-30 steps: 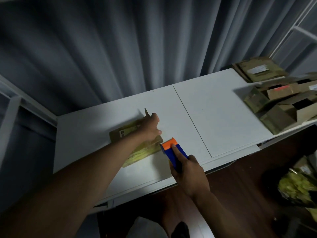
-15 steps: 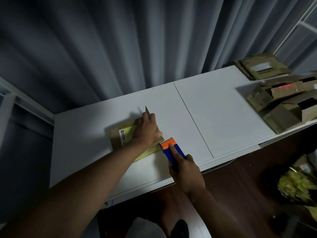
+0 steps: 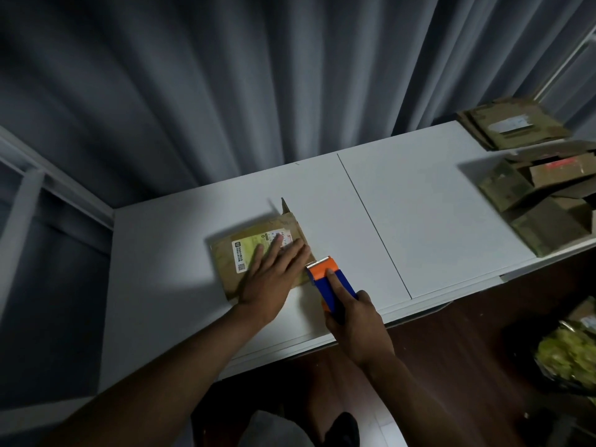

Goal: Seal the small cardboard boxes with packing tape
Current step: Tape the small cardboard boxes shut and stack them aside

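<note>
A small flat cardboard box [image 3: 238,253] with a white and green label lies on the white table [image 3: 419,204], one flap corner sticking up at its far end. My left hand [image 3: 274,272] lies flat on the box's near right part, fingers straight and pressing down. My right hand [image 3: 354,324] grips a blue tape dispenser [image 3: 329,282] with an orange head; its toothed edge sits at the box's right side, next to my left fingertips.
A pile of several open and flattened cardboard boxes [image 3: 541,195] fills the table's right end. Grey curtains hang behind the table. A bag of yellow-green stuff [image 3: 567,356] sits on the dark floor at the right. A white shelf frame [image 3: 19,217] stands at left.
My left hand slid from the box's far end toward me and now lies flat on its top. The dispenser stays at the box's right edge. The label is now uncovered.
</note>
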